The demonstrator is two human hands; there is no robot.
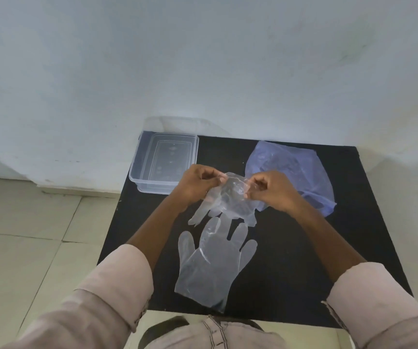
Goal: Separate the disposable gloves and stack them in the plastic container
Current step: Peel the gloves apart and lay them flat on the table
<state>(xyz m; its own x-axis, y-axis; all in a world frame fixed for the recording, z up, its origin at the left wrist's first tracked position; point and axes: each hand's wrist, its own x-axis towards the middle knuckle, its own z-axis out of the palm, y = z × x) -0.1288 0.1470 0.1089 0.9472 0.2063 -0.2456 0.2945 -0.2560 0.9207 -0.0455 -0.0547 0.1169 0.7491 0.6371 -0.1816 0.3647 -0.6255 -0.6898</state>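
Above the middle of the black table (303, 248), my left hand (198, 183) and my right hand (272, 190) both pinch the cuff of a clear disposable glove (230, 197). Its fingers hang down toward me. A second clear glove (210, 265) lies flat on the table below it, fingers pointing away from me. The clear plastic container (150, 161) stands open at the table's far left corner, just beyond my left hand; I see nothing inside it.
A crumpled blue plastic bag (301, 167) lies at the far right of the table, partly behind my right hand. A pale wall rises behind the table. Tiled floor (26, 235) lies to the left.
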